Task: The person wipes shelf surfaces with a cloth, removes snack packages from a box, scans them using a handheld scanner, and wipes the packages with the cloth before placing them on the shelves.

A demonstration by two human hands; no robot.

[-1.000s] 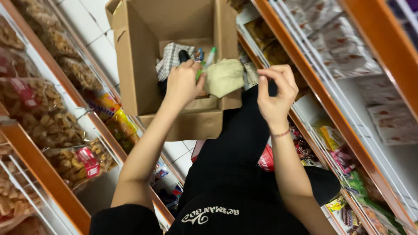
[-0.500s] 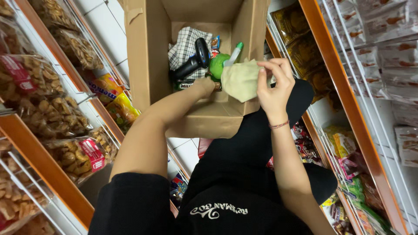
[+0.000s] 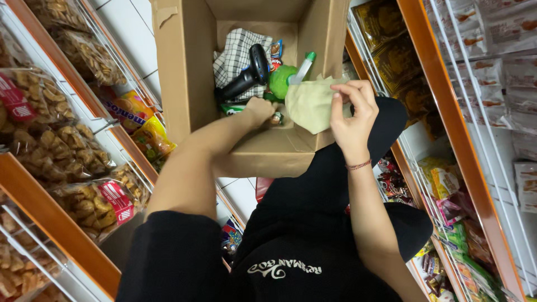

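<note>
1. Head view: an open cardboard box (image 3: 184, 84) sits in front of the person, in the aisle between two runs of shelves, its flaps up.
2. The left hand (image 3: 258, 110) reaches down inside the box, fingers curled together near the bottom, by a small packet; whether it grips anything I cannot tell.
3. The right hand (image 3: 351, 114) is at the near right corner of the box, thumb and fingers pinched on a pale beige cloth (image 3: 313, 103) that hangs over the box's near edge. A thin bracelet (image 3: 358, 165) circles that wrist.
4. Inside the box, a black handheld scanner (image 3: 249, 75) lies slanted on a folded black-and-white checked cloth (image 3: 235, 56) at the far left.
5. Just right of the scanner lies a green spray bottle (image 3: 282, 80) with a pale nozzle, touching the beige cloth's far edge.
6. Left shelves (image 3: 39, 201) with orange edges hold clear bags of fried snacks (image 3: 61, 140); further along lie bright yellow sweet packets (image 3: 137, 126).
7. Right shelves (image 3: 447, 112) carry dark snack bags far off and small colourful packets nearer.
</note>
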